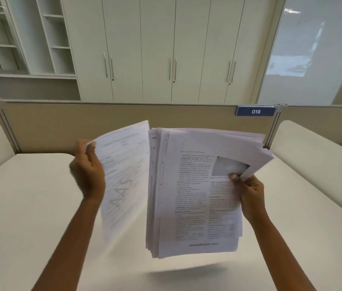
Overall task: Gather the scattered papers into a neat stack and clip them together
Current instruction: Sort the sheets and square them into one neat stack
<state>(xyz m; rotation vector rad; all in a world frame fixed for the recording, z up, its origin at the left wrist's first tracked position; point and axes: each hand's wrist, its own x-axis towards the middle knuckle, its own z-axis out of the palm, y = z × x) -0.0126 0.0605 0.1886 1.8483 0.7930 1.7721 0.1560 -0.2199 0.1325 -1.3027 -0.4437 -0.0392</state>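
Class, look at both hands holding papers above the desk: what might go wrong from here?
1. The right hand pinches the thick stack at one edge only, in mid-air, so sheets may slide out.
2. The stack's edges are fanned and uneven; clipped like this, it would be untidy.
3. The loose sheet in the left hand is blurred and bowing; it may crease on joining.

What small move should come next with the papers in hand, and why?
Probably bring the loose sheet in the left hand onto the stack held by the right hand: the two are held apart above the desk, and the stack's edges are uneven.
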